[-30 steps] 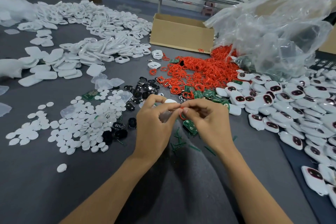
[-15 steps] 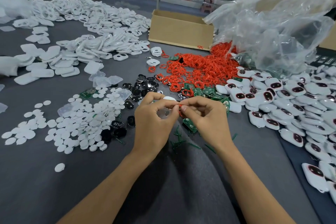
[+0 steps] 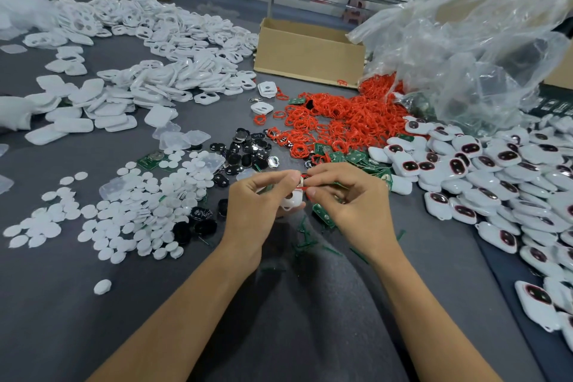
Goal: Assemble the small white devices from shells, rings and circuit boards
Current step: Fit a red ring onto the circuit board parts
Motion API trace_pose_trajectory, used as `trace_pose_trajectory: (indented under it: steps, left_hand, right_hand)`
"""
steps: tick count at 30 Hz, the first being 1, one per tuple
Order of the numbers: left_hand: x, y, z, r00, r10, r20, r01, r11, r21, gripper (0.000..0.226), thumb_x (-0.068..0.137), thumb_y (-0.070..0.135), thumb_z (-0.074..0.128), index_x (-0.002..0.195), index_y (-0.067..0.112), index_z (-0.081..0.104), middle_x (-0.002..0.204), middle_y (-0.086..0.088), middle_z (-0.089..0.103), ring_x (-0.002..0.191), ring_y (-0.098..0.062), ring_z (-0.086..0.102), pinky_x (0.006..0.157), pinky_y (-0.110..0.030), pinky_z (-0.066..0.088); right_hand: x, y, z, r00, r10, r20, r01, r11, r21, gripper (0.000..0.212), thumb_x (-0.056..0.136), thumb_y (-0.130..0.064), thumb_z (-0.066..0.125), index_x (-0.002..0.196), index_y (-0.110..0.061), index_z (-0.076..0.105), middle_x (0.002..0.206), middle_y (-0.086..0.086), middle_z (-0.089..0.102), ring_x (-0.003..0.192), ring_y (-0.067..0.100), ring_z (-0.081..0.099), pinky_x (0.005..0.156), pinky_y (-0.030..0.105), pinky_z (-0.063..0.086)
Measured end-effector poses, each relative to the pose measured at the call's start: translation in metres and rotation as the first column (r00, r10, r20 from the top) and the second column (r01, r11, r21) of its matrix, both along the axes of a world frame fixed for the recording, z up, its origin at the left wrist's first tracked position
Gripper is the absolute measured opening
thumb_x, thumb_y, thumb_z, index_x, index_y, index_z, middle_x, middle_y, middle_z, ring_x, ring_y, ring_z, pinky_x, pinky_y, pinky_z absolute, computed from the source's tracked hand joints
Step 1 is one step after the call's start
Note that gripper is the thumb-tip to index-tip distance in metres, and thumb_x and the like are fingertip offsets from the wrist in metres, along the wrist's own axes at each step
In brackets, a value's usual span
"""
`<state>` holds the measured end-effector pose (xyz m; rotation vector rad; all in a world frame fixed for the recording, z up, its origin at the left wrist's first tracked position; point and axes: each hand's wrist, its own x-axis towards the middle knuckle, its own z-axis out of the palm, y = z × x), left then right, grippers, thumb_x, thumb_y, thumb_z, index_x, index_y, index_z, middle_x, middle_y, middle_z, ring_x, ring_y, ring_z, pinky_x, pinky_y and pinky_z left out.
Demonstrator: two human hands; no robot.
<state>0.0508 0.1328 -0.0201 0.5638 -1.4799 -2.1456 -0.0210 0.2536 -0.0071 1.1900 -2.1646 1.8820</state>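
Thumb and curled fingers of the left hand [image 3: 257,205] grip a small white shell [image 3: 293,201], held just above the grey cloth table [image 3: 62,304] at the middle of the view. The right hand [image 3: 350,195] meets it, thumb and forefinger pinching a thin red ring [image 3: 304,185] against the shell's upper edge, the other fingers bent. Half a second ago the shell was almost hidden behind the left hand; now its rounded lower end with a small loop hole shows below the thumb, and the hands are otherwise in the same place. Under the right hand lies a green circuit board [image 3: 322,214], with thin green slivers [image 3: 305,239] scattered on the cloth nearby. Glossy black round parts [image 3: 248,152] sit just beyond the hands, and flat matte white discs [image 3: 148,205] spread to the left. Further back is a tangled heap of red rings [image 3: 341,121], with smooth white finished devices [image 3: 465,164] with dark oval windows piled at the right. Loose white shells [image 3: 173,49] cover the far left, beside a cardboard box [image 3: 310,53] and a crinkled clear plastic bag [image 3: 465,40].
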Motion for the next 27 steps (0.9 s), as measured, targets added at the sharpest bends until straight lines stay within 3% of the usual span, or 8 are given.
trace_pose_trajectory:
  steps: [3, 6, 7, 13, 17, 20, 23, 27]
  left_hand:
    - [0.0026, -0.002, 0.0, 0.998, -0.057, -0.031, 0.059, 0.997, 0.055, 0.014, 0.069, 0.017, 0.077, 0.08, 0.008, 0.077, 0.085, -0.013, 0.074, 0.072, -0.018, 0.07, 0.063, -0.031, 0.061]
    - [0.0033, -0.0022, 0.0012, 0.998, -0.051, -0.027, 0.052, 0.998, 0.035, 0.002, 0.076, 0.009, 0.076, 0.077, 0.009, 0.077, 0.083, -0.011, 0.075, 0.071, -0.018, 0.071, 0.061, -0.029, 0.06]
    - [0.0033, -0.0022, 0.0011, 0.999, -0.034, -0.021, 0.035, 0.999, 0.017, 0.007, 0.079, 0.006, 0.075, 0.076, 0.011, 0.077, 0.081, -0.01, 0.075, 0.069, -0.018, 0.07, 0.062, -0.029, 0.06]
    - [0.0014, -0.0013, -0.0008, 0.998, 0.049, 0.037, -0.047, 0.996, -0.077, 0.018, 0.08, 0.006, 0.077, 0.069, 0.02, 0.077, 0.071, -0.001, 0.073, 0.063, -0.013, 0.067, 0.059, -0.026, 0.058]
    - [0.0009, -0.0009, -0.0017, 0.998, 0.049, 0.036, -0.045, 0.992, -0.117, 0.014, 0.081, 0.004, 0.076, 0.075, 0.017, 0.076, 0.069, -0.002, 0.073, 0.062, -0.013, 0.068, 0.056, -0.022, 0.055]
    - [0.0016, -0.0006, -0.0014, 1.0, 0.006, 0.003, -0.006, 0.997, -0.081, 0.016, 0.085, -0.002, 0.069, 0.084, 0.012, 0.077, 0.079, -0.006, 0.075, 0.069, -0.019, 0.072, 0.06, -0.022, 0.057]
    - [0.0011, -0.0006, -0.0026, 1.0, -0.024, -0.008, 0.023, 0.996, -0.089, 0.035, 0.085, -0.015, 0.06, 0.094, 0.015, 0.076, 0.095, -0.007, 0.073, 0.081, -0.017, 0.071, 0.073, -0.034, 0.061]
    - [0.0007, 0.0029, -0.0048, 0.998, -0.061, 0.004, 0.061, 0.985, -0.164, 0.05, 0.085, -0.013, 0.062, 0.12, 0.023, 0.066, 0.107, -0.009, 0.07, 0.093, -0.022, 0.069, 0.082, -0.042, 0.059]
  right_hand:
    - [0.0013, 0.0002, 0.0002, 0.993, -0.013, -0.117, 0.016, 1.0, 0.025, 0.021, 0.073, 0.01, 0.072, 0.08, -0.01, 0.075, 0.09, 0.001, 0.07, 0.085, 0.012, 0.068, 0.076, 0.027, 0.055]
    - [0.0013, -0.0002, -0.0011, 0.975, -0.048, -0.215, 0.059, 0.997, 0.046, 0.018, 0.074, 0.006, 0.072, 0.081, -0.01, 0.075, 0.09, 0.0, 0.071, 0.086, 0.013, 0.068, 0.077, 0.035, 0.056]
    - [0.0013, -0.0004, -0.0017, 0.971, -0.051, -0.235, 0.066, 0.996, 0.053, 0.018, 0.074, 0.006, 0.072, 0.082, -0.01, 0.074, 0.09, 0.0, 0.07, 0.086, 0.014, 0.067, 0.076, 0.036, 0.056]
    - [0.0005, -0.0015, -0.0057, 0.921, -0.051, -0.386, 0.122, 0.979, 0.163, 0.028, 0.075, -0.001, 0.076, 0.1, -0.011, 0.071, 0.093, -0.001, 0.067, 0.081, 0.007, 0.063, 0.074, 0.026, 0.054]
    - [-0.0008, -0.0013, -0.0071, 0.877, -0.056, -0.477, 0.171, 0.964, 0.201, 0.026, 0.076, -0.004, 0.077, 0.101, -0.012, 0.073, 0.093, 0.0, 0.068, 0.082, 0.009, 0.062, 0.075, 0.025, 0.052]
    - [-0.0009, -0.0016, -0.0061, 0.878, -0.126, -0.463, 0.232, 0.956, 0.181, 0.025, 0.075, -0.003, 0.077, 0.098, -0.012, 0.073, 0.09, -0.001, 0.068, 0.078, 0.008, 0.061, 0.075, 0.022, 0.051]
    - [-0.0008, -0.0004, -0.0029, 0.9, -0.19, -0.392, 0.26, 0.956, 0.133, 0.024, 0.074, -0.002, 0.077, 0.096, -0.011, 0.072, 0.088, -0.003, 0.067, 0.076, 0.006, 0.06, 0.074, 0.018, 0.049]
    - [0.0025, -0.0018, 0.001, 0.947, -0.173, -0.271, 0.206, 0.974, 0.095, 0.024, 0.073, -0.004, 0.076, 0.094, -0.016, 0.072, 0.088, -0.008, 0.068, 0.078, 0.01, 0.063, 0.073, 0.027, 0.052]
